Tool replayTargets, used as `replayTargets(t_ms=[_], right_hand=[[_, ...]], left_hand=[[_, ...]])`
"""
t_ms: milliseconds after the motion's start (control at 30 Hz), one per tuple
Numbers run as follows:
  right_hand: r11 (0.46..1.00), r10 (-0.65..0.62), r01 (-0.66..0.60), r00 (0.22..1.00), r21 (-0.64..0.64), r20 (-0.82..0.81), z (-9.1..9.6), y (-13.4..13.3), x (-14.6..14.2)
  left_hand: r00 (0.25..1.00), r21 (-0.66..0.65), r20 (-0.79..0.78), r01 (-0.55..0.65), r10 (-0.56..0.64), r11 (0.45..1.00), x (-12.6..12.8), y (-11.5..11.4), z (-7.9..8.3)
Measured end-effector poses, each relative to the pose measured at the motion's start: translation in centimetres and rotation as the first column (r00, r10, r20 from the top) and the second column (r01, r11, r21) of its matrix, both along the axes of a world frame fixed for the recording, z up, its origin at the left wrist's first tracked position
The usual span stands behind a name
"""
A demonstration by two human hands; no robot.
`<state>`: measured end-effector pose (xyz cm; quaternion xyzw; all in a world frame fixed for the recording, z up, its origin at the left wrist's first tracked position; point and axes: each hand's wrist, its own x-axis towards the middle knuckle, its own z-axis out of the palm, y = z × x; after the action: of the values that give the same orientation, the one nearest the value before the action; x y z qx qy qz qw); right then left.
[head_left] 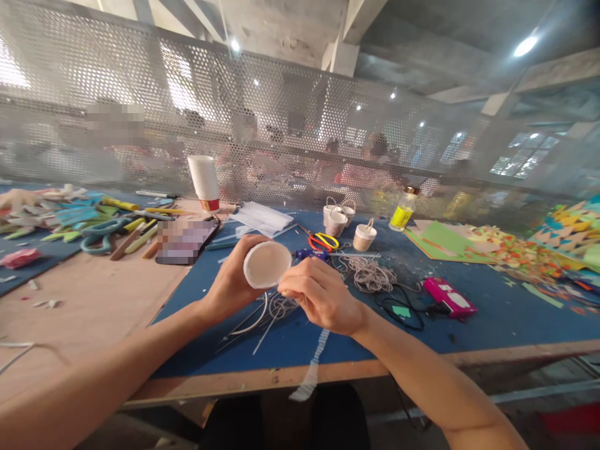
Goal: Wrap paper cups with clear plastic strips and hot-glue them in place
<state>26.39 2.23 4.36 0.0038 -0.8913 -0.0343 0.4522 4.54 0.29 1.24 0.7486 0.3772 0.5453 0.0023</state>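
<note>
My left hand (234, 275) is wrapped round a white paper cup (268, 265), whose open mouth is tilted toward me. Fingers of my right hand (323, 294) are pinched together at the cup's right rim. A whitish, ribbed strip (309, 375) hangs from beneath that hand past the table's front edge. What lies between the fingertips themselves is hidden. Behind my right hand a blue glue gun (311, 254) is partly visible. Under the hands lie loose cord and thin sticks (276, 307).
A bundle of cord (370, 275) and a magenta box (450, 297) with a black cable lie to the right. Farther back are small corded cups (364, 238), pliers (324, 241), a bottle (402, 211) and stacked paper cups (204, 180). Scissors (100, 234) and a phone (185, 242) lie left.
</note>
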Motion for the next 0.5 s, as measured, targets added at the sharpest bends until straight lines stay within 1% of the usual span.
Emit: replayTargets(t_ms=[233, 500], right_hand=[[1.000, -0.012, 0.013, 0.994, -0.016, 0.112, 0.66, -0.07, 0.11], [0.998, -0.055, 0.055, 0.987, 0.001, 0.153, 0.88, -0.17, 0.13]], left_hand=[[1.000, -0.014, -0.025, -0.002, 0.001, 1.000, -0.06, 0.20, -0.13], [0.998, -0.021, -0.063, 0.005, -0.007, 1.000, -0.01, 0.25, -0.04]])
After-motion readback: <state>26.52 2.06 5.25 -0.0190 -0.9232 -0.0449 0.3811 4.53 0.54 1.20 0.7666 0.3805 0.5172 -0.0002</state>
